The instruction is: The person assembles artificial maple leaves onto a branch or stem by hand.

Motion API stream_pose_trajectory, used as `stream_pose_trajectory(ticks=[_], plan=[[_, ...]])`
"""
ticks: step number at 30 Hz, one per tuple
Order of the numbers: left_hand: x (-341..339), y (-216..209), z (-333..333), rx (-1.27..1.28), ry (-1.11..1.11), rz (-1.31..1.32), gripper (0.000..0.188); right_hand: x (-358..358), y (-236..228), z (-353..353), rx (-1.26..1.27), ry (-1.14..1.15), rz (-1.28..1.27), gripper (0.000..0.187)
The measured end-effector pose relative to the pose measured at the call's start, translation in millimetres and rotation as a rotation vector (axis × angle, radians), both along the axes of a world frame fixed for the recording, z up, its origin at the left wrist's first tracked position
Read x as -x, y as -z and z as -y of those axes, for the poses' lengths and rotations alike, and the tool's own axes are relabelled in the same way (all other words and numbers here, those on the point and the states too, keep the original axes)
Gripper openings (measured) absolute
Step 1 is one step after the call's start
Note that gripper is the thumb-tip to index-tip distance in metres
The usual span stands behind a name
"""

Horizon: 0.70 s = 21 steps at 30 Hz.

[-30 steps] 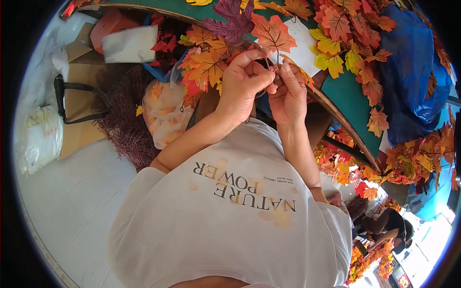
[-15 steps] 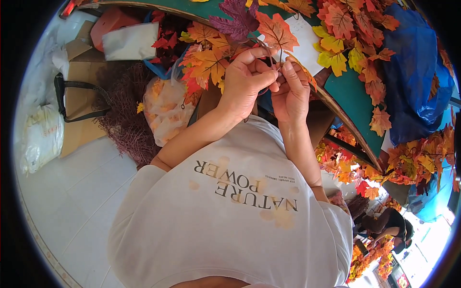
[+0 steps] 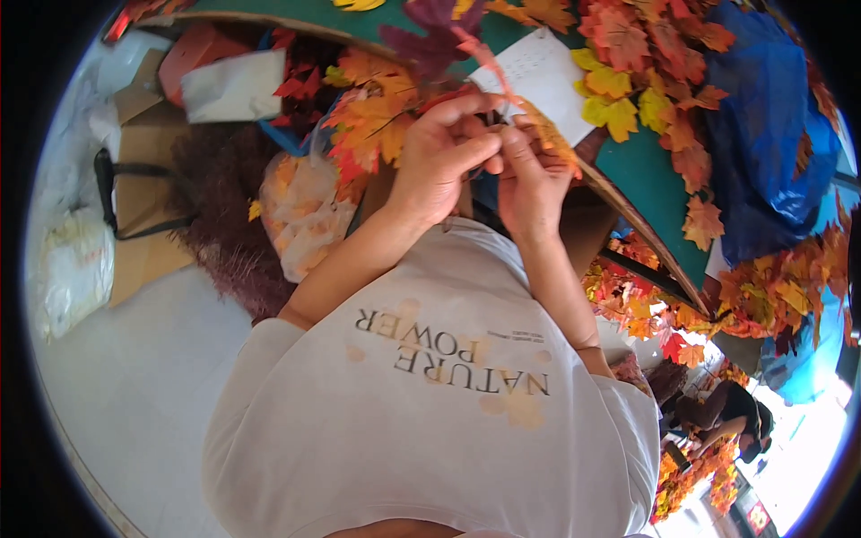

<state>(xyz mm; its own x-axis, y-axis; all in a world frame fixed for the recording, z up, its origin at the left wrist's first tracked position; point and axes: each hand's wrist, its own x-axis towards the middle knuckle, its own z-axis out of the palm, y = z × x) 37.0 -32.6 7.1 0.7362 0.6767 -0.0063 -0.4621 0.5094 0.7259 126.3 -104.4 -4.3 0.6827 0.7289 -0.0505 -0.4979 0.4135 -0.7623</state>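
Note:
My left hand [image 3: 435,161] and my right hand [image 3: 531,190] meet at the table's edge, fingertips pinched close together. Between them are thin stems of artificial maple leaves, mostly covered by the fingers. From this pinch an orange-red artificial leaf [image 3: 487,61] rises, seen nearly edge-on and blurred. A dark purple artificial leaf [image 3: 432,40] stands out just beyond my left hand. Beside my right fingers a yellow-orange leaf [image 3: 549,134] also shows edge-on. Left of my left hand hang orange and yellow maple leaves [image 3: 381,112].
A green-topped table [image 3: 641,175] carries a white sheet [image 3: 538,67], heaped autumn leaves [image 3: 628,45] and a blue plastic bag [image 3: 762,134]. To the left are a leaf-filled clear bag [image 3: 300,215], purple twigs [image 3: 224,197] and a cardboard box [image 3: 148,193]. Another person [image 3: 731,417] bends at lower right.
The orange leaf has turned from face-on to nearly edge-on. Both hands have shifted slightly left, still pinched together at the stems.

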Motion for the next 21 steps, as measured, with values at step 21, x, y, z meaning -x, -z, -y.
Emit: stream_pose_trajectory(ticks=[21], plan=[[45, 59, -14, 0.317, -0.33, -0.113, 0.026, 23, 28, 1, 0.358, 0.068, 1.792, 0.03]])
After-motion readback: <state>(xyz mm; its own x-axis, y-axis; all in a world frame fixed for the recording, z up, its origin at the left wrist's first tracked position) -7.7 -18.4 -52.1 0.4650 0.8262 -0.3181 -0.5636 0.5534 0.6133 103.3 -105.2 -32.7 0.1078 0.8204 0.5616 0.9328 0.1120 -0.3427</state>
